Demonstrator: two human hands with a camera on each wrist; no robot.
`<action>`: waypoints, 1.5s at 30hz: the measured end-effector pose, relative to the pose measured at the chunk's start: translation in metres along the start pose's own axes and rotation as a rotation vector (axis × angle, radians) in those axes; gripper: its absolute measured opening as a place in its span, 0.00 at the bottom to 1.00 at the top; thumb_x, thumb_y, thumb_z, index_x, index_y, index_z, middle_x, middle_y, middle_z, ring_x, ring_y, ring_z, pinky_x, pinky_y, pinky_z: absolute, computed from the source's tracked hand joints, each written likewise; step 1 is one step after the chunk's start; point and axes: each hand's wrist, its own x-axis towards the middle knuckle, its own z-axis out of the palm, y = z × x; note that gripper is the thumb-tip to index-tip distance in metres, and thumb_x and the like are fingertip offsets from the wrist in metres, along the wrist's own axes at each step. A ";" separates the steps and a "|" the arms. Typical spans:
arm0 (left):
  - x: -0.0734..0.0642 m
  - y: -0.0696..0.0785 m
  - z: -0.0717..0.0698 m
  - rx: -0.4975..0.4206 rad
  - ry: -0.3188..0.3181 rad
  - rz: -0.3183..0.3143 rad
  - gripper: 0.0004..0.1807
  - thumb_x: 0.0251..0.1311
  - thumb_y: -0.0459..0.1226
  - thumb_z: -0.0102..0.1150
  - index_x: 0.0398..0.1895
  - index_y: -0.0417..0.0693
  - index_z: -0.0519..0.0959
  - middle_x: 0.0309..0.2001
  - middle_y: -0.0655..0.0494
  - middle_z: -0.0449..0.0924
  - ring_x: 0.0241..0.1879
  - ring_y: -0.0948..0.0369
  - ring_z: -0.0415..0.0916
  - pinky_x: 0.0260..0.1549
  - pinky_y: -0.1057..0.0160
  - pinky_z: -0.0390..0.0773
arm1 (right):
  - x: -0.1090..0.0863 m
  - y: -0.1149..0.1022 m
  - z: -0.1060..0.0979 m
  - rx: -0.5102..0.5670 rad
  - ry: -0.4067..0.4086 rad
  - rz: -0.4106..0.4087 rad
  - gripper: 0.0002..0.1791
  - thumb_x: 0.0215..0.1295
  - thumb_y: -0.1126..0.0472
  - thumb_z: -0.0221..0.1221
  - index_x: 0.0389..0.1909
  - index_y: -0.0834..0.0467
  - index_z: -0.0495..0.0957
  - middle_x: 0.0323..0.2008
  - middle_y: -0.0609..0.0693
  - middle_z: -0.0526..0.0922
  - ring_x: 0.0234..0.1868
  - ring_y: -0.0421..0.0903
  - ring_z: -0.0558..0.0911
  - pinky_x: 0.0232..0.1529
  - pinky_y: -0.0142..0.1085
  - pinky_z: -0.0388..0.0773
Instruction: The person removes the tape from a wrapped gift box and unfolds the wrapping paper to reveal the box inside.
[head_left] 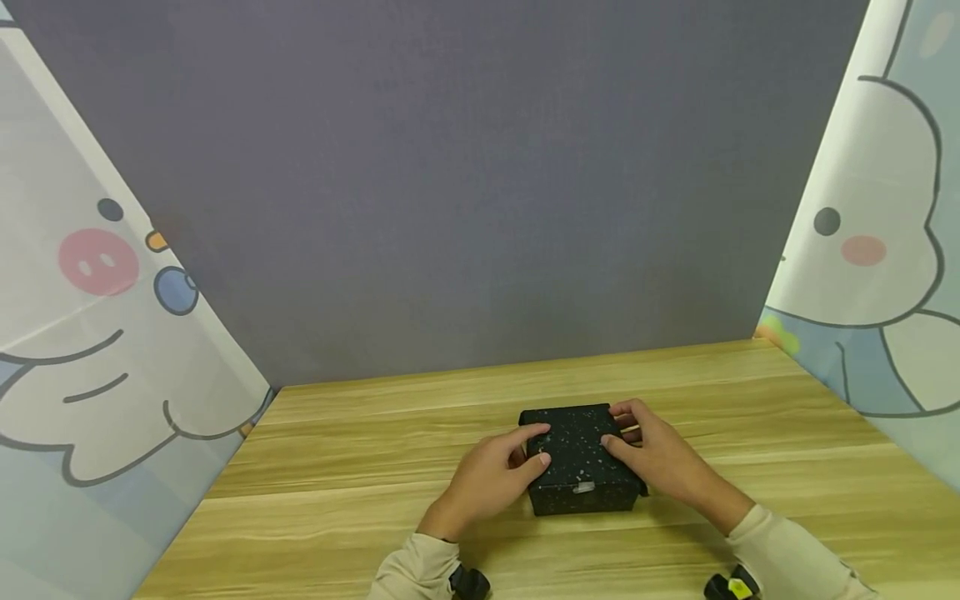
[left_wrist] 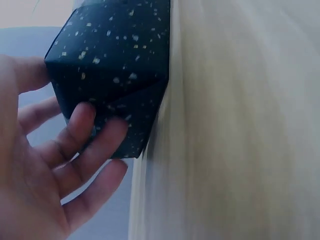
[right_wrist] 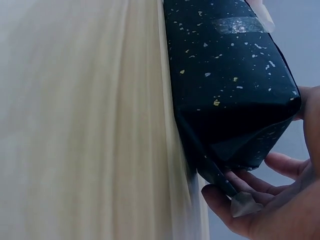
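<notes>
A box wrapped in black speckled paper (head_left: 574, 450) lies on the table, with a piece of clear tape (head_left: 583, 487) on its near side. At its left end is my left hand (head_left: 491, 473), thumb and index fingertips resting on the top. The left wrist view shows the other fingers loosely bent before a folded end (left_wrist: 132, 117). My right hand (head_left: 660, 458) has its thumb on the top's right edge. Its fingers curl behind a loose paper flap (right_wrist: 212, 175) at the right end. A tape strip (right_wrist: 245, 204) sits at that flap's tip, against the fingers.
The box stands on a wood-grain table (head_left: 360, 467). A grey panel (head_left: 465, 192) rises along the table's back edge. Cartoon-printed sheets flank it, one on the left (head_left: 75, 350) and one on the right (head_left: 862, 208).
</notes>
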 end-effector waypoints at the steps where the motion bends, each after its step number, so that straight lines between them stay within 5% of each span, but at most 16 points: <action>1: 0.000 0.001 0.000 0.022 0.012 0.004 0.25 0.72 0.59 0.50 0.70 0.72 0.71 0.17 0.66 0.68 0.14 0.64 0.62 0.13 0.65 0.61 | 0.000 0.000 0.000 0.002 -0.001 -0.002 0.27 0.72 0.53 0.61 0.63 0.64 0.67 0.57 0.64 0.75 0.53 0.59 0.80 0.49 0.52 0.80; 10: -0.001 0.002 0.002 0.165 0.160 0.038 0.17 0.73 0.53 0.53 0.60 0.69 0.81 0.22 0.67 0.65 0.19 0.67 0.60 0.16 0.68 0.61 | 0.002 -0.002 0.008 -0.004 -0.030 -0.052 0.26 0.71 0.53 0.63 0.62 0.63 0.69 0.56 0.62 0.76 0.52 0.57 0.81 0.49 0.50 0.80; 17: 0.000 0.001 0.003 0.169 0.217 0.058 0.12 0.70 0.49 0.60 0.51 0.62 0.85 0.25 0.67 0.65 0.22 0.68 0.60 0.21 0.69 0.63 | 0.001 -0.003 0.010 -0.012 -0.025 -0.052 0.27 0.70 0.52 0.63 0.62 0.62 0.69 0.56 0.62 0.76 0.52 0.57 0.81 0.50 0.51 0.80; 25: 0.002 0.001 0.003 0.144 0.293 0.048 0.04 0.66 0.44 0.64 0.35 0.58 0.79 0.25 0.68 0.68 0.24 0.68 0.65 0.25 0.67 0.68 | 0.001 -0.002 0.007 0.001 -0.038 -0.032 0.27 0.70 0.50 0.63 0.62 0.61 0.69 0.57 0.61 0.76 0.52 0.56 0.81 0.49 0.50 0.80; 37: 0.003 -0.002 0.000 0.017 0.258 0.039 0.06 0.68 0.41 0.63 0.31 0.60 0.79 0.27 0.66 0.71 0.25 0.68 0.67 0.25 0.67 0.70 | 0.000 0.000 0.005 0.020 -0.043 -0.022 0.27 0.70 0.50 0.63 0.62 0.60 0.69 0.57 0.61 0.76 0.52 0.55 0.81 0.48 0.49 0.80; 45: 0.002 -0.007 -0.003 -0.078 0.201 0.060 0.09 0.74 0.37 0.55 0.44 0.55 0.86 0.33 0.65 0.75 0.29 0.66 0.68 0.30 0.66 0.72 | 0.000 0.000 0.006 0.025 -0.046 -0.025 0.27 0.70 0.50 0.62 0.62 0.60 0.69 0.57 0.61 0.76 0.52 0.55 0.81 0.48 0.49 0.80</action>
